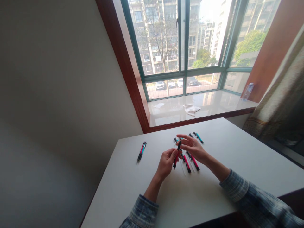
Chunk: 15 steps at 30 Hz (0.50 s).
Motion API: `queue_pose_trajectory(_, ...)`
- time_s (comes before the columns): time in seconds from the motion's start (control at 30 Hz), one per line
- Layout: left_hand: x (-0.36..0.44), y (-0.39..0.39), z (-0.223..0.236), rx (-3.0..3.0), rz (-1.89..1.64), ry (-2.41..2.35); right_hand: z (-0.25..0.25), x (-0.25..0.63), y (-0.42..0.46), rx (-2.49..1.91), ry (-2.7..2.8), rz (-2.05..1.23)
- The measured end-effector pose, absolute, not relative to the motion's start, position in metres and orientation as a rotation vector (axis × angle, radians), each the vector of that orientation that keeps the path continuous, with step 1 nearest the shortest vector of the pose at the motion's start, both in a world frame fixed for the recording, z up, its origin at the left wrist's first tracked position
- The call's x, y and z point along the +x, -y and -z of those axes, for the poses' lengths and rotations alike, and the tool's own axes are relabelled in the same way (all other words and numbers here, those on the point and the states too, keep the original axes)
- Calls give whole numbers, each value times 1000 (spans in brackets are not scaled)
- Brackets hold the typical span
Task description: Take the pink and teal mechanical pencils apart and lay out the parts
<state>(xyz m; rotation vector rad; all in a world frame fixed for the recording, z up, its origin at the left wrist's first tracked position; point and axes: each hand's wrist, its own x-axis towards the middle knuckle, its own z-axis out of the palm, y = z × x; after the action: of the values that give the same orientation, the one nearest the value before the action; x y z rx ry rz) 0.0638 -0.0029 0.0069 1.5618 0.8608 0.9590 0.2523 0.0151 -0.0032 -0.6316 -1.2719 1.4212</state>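
Note:
My left hand (166, 163) pinches a black and red pen (175, 163) between thumb and fingers, holding it tilted above the table. My right hand (194, 148) hovers just beyond it, fingers spread and the thumb near the pen's black upper end; whether they touch is unclear. Under and beside the hands lie red and black pen parts (187, 164), with another red and black piece (195, 162) to their right. Thin pale refills or tubes lie among them. Past my right hand is a teal and black pen part (199, 137); more pieces are partly hidden by the fingers.
Two pens (142, 152), one red and one teal, lie side by side at the left of the white table (133, 193). A window sill behind holds a crumpled white cloth (192, 109) and a clear bottle (248, 91). A curtain (275, 85) hangs at right.

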Motion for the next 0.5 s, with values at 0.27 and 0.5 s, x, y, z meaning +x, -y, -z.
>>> queue_pose_trajectory(0.27, 64, 3, -8, 1530, -939, -826, -1, 255, -13, -638, 1198, -1467)
queue_pose_trajectory(0.5, 64, 4, -8, 1508, -913, -813, 6, 260, -20, -630, 1151, -1447)
